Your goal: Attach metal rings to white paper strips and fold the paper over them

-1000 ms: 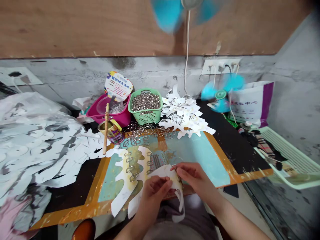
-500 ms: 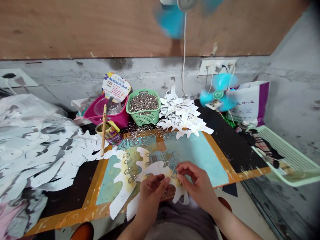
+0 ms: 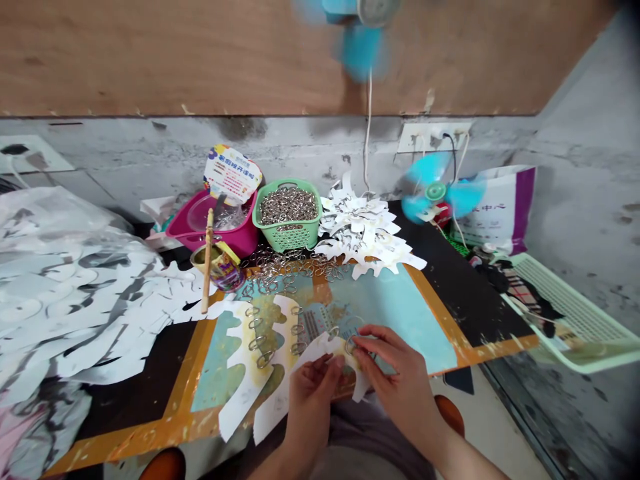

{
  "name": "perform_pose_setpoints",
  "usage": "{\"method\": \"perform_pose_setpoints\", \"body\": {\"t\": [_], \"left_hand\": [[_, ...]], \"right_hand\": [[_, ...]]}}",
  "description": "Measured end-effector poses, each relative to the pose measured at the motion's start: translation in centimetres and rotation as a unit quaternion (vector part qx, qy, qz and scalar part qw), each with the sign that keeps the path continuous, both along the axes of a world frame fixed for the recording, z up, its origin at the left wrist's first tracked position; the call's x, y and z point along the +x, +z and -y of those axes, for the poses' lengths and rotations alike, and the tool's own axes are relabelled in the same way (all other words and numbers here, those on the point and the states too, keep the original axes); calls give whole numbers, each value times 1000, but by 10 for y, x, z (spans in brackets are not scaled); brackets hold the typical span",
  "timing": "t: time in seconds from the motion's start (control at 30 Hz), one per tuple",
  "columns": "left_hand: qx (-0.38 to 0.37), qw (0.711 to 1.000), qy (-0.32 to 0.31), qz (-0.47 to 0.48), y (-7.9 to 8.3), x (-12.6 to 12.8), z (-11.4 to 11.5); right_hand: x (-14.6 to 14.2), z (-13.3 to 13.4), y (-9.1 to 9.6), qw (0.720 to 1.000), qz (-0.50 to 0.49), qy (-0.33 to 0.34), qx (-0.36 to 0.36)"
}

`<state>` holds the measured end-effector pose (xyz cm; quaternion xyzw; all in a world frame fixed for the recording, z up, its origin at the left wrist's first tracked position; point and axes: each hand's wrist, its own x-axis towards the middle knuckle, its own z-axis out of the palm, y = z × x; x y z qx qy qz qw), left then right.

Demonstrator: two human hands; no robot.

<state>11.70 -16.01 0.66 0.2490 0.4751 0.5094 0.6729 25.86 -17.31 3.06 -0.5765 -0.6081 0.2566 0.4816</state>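
Note:
At the front edge of the work board my left hand [image 3: 311,397] pinches a white jagged cut-out [image 3: 311,352] with yellowish smears on it. One metal ring [image 3: 334,332] stands up from its top edge. My right hand [image 3: 400,373] grips another metal ring [image 3: 351,345] between thumb and fingers, against the right part of the same piece. The fingers partly cover this ring. To the left, a white cut-out [image 3: 243,393] and a second white cut-out [image 3: 285,370] lie on the board, each with several oval rings along its yellowed middle.
Loose rings [image 3: 270,277] are strewn before a green basket [image 3: 287,237] full of rings. A can [image 3: 227,272] with a wooden stick [image 3: 207,280] stands beside a magenta basket [image 3: 240,240]. White cut-outs [image 3: 367,230] are heaped behind; more sheets [image 3: 110,320] lie left. A fan [image 3: 435,192] spins at right.
Both hands and the white cut-out have shifted slightly right and down. The piece has turned a little in my fingers. The right hand still pinches the ring.

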Motion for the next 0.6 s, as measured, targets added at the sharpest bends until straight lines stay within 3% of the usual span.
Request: {"method": "perform_pose_setpoints", "body": {"t": [0.17, 0.3, 0.43, 0.5, 0.6], "left_hand": [[41, 999, -16, 13, -6, 3, 5], [44, 999, -5, 13, -14, -1, 15], [71, 993, -90, 2, -24, -11, 26], [90, 984, -151, -5, -24, -15, 30], [132, 974, -176, -45, -17, -22, 27]], "right_hand": [[8, -5, 13, 998, -3, 58, -38], [21, 0, 36, 995, 45, 88, -28], [34, 2, 59, 975, 181, 127, 34], [40, -4, 57, 954, 252, 160, 28], [44, -21, 30, 926, 313, 209, -16]]}}
